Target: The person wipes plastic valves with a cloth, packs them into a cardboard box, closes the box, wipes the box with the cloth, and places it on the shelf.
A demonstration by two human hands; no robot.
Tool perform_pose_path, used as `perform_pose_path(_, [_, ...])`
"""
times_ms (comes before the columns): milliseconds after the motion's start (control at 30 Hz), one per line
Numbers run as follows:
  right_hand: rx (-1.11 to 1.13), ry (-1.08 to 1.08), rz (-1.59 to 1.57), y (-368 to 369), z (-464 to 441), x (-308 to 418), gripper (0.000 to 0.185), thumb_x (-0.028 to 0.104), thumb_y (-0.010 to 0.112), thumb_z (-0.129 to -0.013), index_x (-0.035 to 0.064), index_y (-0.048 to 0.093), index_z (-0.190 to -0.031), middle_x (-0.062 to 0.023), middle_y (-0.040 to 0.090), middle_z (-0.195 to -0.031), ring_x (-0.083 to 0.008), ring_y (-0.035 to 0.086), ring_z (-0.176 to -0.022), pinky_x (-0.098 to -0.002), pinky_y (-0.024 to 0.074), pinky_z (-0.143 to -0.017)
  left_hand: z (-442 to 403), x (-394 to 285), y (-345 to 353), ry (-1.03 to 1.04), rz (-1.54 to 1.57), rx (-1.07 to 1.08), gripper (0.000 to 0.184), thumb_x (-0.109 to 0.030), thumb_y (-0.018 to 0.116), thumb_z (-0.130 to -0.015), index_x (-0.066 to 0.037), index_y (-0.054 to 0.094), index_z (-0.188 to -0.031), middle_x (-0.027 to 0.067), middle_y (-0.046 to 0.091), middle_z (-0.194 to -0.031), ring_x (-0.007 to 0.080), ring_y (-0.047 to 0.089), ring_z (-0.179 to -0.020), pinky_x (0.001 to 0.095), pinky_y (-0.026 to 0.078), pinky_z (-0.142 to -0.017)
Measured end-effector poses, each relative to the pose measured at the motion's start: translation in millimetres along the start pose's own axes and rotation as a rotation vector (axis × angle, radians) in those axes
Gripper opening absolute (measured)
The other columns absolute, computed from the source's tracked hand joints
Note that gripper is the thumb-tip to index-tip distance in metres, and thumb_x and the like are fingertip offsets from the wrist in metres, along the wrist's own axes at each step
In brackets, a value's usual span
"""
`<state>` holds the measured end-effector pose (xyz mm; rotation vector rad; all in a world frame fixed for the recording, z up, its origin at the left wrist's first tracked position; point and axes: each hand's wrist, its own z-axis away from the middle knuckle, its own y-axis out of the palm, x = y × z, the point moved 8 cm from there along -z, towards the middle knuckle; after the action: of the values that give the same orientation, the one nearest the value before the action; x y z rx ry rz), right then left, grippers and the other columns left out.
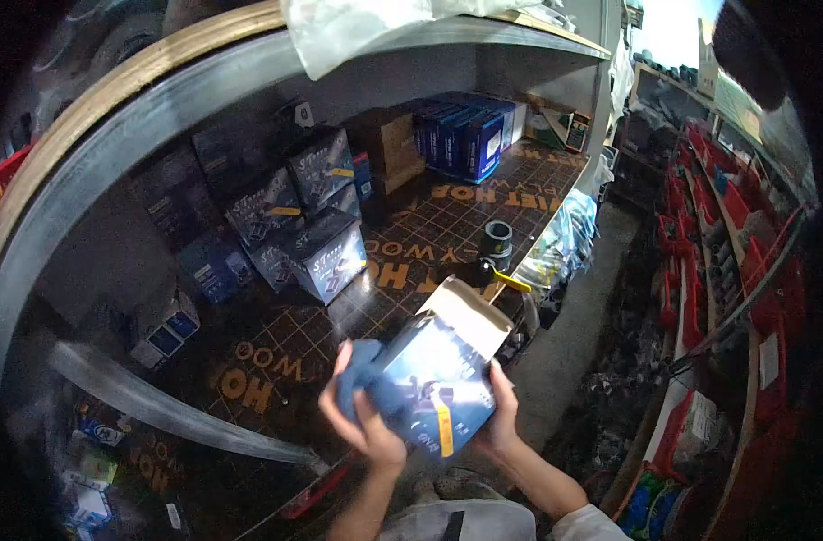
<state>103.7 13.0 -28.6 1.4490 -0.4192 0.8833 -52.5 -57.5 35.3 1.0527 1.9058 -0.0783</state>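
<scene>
A dark blue printed box (440, 379) with a yellow stripe is tilted in front of my body, its cardboard flap raised at the top. My right hand (501, 410) holds the box by its right side. On the left, my left hand (362, 419) is wrapped round a bundled blue cloth (364, 370), which touches the box's left side. Just beyond the open flap, a grey valve (496, 242) with a yellow lever (510, 281) stands at the shelf's edge.
Stacked blue boxes (326, 252) stand on the printed plywood shelf (384, 311). A brown carton (386, 149) and more blue boxes (461, 140) are behind. A metal bar (186, 415) crosses the lower left. Red bins (677, 234) line the right side of the aisle.
</scene>
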Motion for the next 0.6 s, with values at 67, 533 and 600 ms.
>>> perform_pose_path(67, [-0.022,0.039,-0.116,1,-2,-11,0.048,0.040,0.044,-0.089,0.0026,0.046,-0.120,-0.0107,0.054,-0.111,-0.0211,0.053,-0.102,-0.0352,0.0421,-0.090,20,-1,-7,0.145,-0.119,-0.017,0.049,-0.039,0.040,-0.093,-0.002,0.028,-0.122,0.0271,0.035,-0.134,0.0330,0.044,-0.117,0.0437,0.031,-0.102])
perform_pose_path(533, [0.028,-0.142,0.023,-5,-6,-10,0.048,0.038,0.043,-0.087,0.0017,0.045,-0.118,-0.0125,0.055,-0.109,-0.0208,0.055,-0.100,-0.0327,0.0413,-0.090,1,11,-13,-0.048,-0.156,0.059,0.041,-0.006,0.050,-0.087,0.002,0.038,-0.125,0.0090,0.046,-0.121,0.0210,0.046,-0.110,0.0347,0.031,-0.100])
perform_pose_path(600, [0.017,-0.372,0.070,-4,-10,17,0.041,0.033,0.055,-0.081,0.0037,0.041,-0.106,-0.0070,0.047,-0.097,-0.0143,0.046,-0.091,-0.0280,0.0388,-0.082,1,58,-25,-0.213,-0.120,0.078,0.032,-0.005,0.049,-0.089,0.002,0.044,-0.120,0.0087,0.051,-0.114,0.0204,0.048,-0.107,0.0331,0.034,-0.097])
